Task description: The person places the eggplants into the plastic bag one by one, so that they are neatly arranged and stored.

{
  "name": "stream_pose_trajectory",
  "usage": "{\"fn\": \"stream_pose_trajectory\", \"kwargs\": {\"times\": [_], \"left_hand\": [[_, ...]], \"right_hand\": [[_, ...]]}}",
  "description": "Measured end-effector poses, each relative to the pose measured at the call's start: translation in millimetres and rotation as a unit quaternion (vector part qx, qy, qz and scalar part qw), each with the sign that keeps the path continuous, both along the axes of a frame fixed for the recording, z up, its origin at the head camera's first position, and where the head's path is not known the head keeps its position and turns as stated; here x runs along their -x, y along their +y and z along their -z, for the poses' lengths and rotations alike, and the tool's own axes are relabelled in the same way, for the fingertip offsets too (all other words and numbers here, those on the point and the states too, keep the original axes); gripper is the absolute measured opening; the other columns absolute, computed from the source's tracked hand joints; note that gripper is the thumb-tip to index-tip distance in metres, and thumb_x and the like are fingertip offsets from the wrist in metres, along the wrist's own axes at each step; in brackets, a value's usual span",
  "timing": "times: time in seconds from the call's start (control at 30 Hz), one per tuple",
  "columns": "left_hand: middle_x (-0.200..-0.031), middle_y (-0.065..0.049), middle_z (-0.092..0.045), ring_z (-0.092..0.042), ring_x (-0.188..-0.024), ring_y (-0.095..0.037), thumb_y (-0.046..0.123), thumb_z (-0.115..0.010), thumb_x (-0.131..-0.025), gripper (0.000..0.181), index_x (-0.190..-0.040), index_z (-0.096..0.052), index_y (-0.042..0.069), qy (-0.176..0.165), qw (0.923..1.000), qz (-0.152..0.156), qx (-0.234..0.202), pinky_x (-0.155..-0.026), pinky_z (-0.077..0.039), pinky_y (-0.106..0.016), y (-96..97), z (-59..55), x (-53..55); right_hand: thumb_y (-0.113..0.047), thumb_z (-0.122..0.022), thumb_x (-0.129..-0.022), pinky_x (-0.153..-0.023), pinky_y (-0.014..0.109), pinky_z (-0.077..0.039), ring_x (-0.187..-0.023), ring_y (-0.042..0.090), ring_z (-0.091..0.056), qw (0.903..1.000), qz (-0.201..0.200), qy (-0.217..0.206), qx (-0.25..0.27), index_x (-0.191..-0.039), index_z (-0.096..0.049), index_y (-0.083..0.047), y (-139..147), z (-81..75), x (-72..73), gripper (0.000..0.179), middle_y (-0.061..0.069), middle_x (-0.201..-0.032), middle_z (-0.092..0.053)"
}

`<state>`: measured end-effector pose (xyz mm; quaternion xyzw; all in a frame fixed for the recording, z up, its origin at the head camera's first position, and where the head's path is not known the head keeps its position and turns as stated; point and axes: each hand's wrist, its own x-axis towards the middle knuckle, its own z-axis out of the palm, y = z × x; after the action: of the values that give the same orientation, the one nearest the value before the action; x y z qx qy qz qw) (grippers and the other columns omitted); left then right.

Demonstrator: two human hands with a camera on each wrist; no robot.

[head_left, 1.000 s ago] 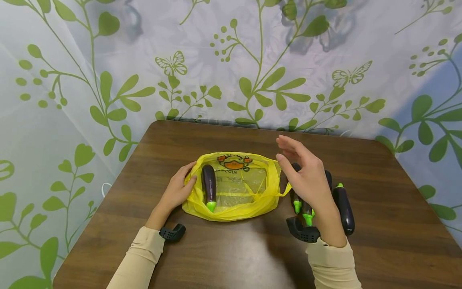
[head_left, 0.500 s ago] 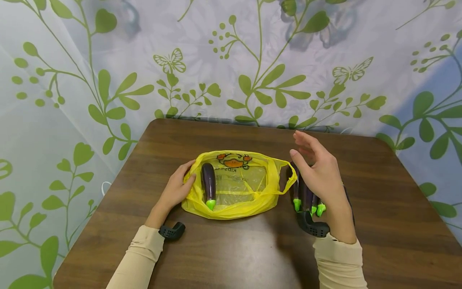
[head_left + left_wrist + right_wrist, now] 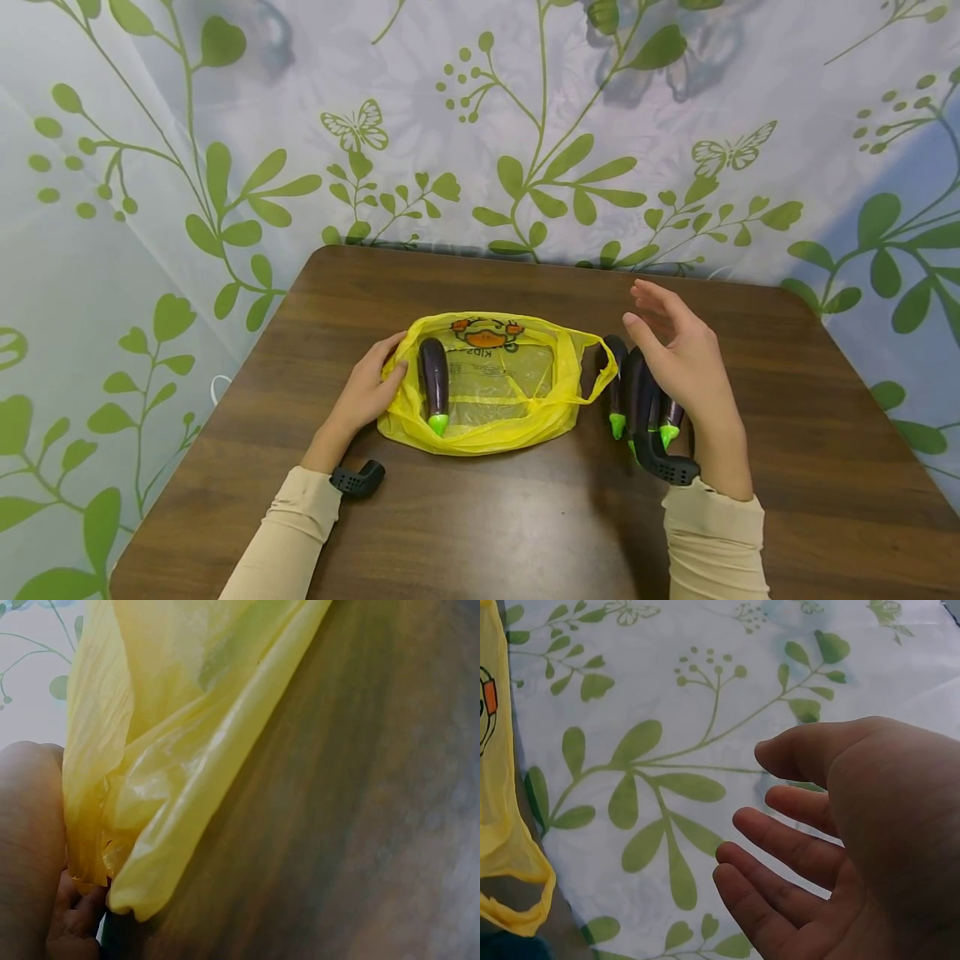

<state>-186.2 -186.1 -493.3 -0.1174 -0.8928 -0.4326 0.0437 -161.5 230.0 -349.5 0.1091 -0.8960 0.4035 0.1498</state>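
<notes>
Eggplant (image 3: 434, 379) lies inside yellow bag (image 3: 483, 443), at bag's left side, on counter (image 3: 465, 537). Left hand (image 3: 367, 387) pinches bag's left rim; right hand (image 3: 681, 362), empty, fingers apart, hovers right of bag, over loose eggplants (image 3: 640, 396). Bag's handle (image 3: 526, 921) sticks out toward them, might snag.

My left grip (image 3: 371, 382), a bare hand, holds the left edge of the yellow, thin plastic bag (image 3: 483, 443), thumb over its rim and fingers along the outside. My left forearm (image 3: 288, 529), in a cream fabric sleeve, slants up to it from the near left of the bag. My right grip (image 3: 678, 354), also bare, is raised to the right of the bag without touching it, thumb apart, fingers loosely bent. My right forearm (image 3: 716, 542), sleeved alike, rises more steeply from the bag's near right.
</notes>
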Motion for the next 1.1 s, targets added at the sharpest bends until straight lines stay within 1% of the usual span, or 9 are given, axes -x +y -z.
{"fn": "stream_pose_trajectory", "kwargs": {"times": [0.07, 0.13, 0.37, 0.53, 0.7, 0.83, 1.1], "left_hand": [[-0.154, -0.018, -0.047, -0.046, -0.143, -0.037, 0.02, -0.053, -0.107, 0.053, -0.158, -0.04, 0.008, -0.002, 1.0, 0.001, -0.001, -0.117, -0.037, -0.056, 0.4, -0.9, -0.2], [-0.154, -0.018, -0.047, -0.046, -0.143, -0.037, 0.019, -0.053, -0.107, 0.053, -0.158, -0.04, 0.008, -0.003, 1.0, 0.002, -0.001, -0.117, -0.038, -0.056, 0.5, -1.4, -0.4], [-0.155, -0.018, -0.047, -0.045, -0.143, -0.037, 0.02, -0.052, -0.108, 0.053, -0.158, -0.039, 0.009, -0.005, 1.0, 0.003, -0.002, -0.117, -0.037, -0.057, -0.1, -0.9, -0.1], [-0.154, -0.018, -0.047, -0.046, -0.142, -0.037, 0.02, -0.052, -0.108, 0.053, -0.158, -0.039, 0.009, -0.004, 1.0, 0.003, -0.003, -0.117, -0.038, -0.057, 0.0, -0.2, 0.0], [-0.154, -0.018, -0.048, -0.046, -0.142, -0.037, 0.02, -0.052, -0.107, 0.053, -0.158, -0.04, 0.009, -0.003, 1.0, 0.002, -0.003, -0.117, -0.038, -0.056, 0.3, -0.6, -0.4], [-0.154, -0.018, -0.047, -0.046, -0.143, -0.037, 0.02, -0.052, -0.108, 0.053, -0.158, -0.04, 0.009, -0.001, 1.0, 0.003, -0.002, -0.117, -0.038, -0.057, 0.1, -0.2, -0.3], [-0.154, -0.018, -0.048, -0.047, -0.142, -0.037, 0.021, -0.052, -0.108, 0.053, -0.157, -0.04, 0.008, 0.0, 1.0, 0.003, -0.001, -0.116, -0.038, -0.056, 0.3, -0.8, -0.1]], "right_hand": [[-0.026, -0.062, -0.104, -0.105, 0.057, -0.047, -0.135, 0.036, -0.054, 0.9999, 0.004, -0.009, -0.004, -0.154, -0.048, -0.012, 2.7, 0.5, 0.4, 0.054, 0.014, -0.15, -0.056], [-0.026, -0.062, -0.104, -0.106, 0.06, -0.046, -0.136, 0.037, -0.053, 0.9998, 0.008, -0.018, -0.006, -0.154, -0.047, -0.011, 4.7, 0.8, 0.6, 0.055, 0.015, -0.15, -0.055], [-0.029, -0.061, -0.105, -0.107, 0.061, -0.044, -0.138, 0.04, -0.05, 0.9986, 0.017, -0.045, -0.023, -0.155, -0.045, -0.008, 10.4, 0.8, -0.1, 0.057, 0.018, -0.153, -0.052], [-0.032, -0.059, -0.106, -0.107, 0.063, -0.043, -0.138, 0.044, -0.048, 0.997, 0.017, -0.066, -0.036, -0.157, -0.041, -0.006, 15.4, 4.2, 1.4, 0.06, 0.022, -0.154, -0.049], [-0.036, -0.056, -0.106, -0.105, 0.065, -0.044, -0.135, 0.05, -0.05, 0.9938, 0.02, -0.094, -0.057, -0.159, -0.037, -0.006, 20.2, 9.5, 3.7, 0.063, 0.025, -0.155, -0.046], [-0.037, -0.055, -0.107, -0.103, 0.067, -0.045, -0.131, 0.052, -0.052, 0.9911, 0.017, -0.108, -0.076, -0.159, -0.036, -0.004, 23.6, 12.1, 5.2, 0.065, 0.027, -0.154, -0.046], [-0.041, -0.054, -0.106, -0.104, 0.068, -0.043, -0.135, 0.053, -0.048, 0.9842, 0.015, -0.148, -0.097, -0.161, -0.031, -0.005, 29.0, 15.7, 7.6, 0.07, 0.03, -0.155, -0.043]]}}
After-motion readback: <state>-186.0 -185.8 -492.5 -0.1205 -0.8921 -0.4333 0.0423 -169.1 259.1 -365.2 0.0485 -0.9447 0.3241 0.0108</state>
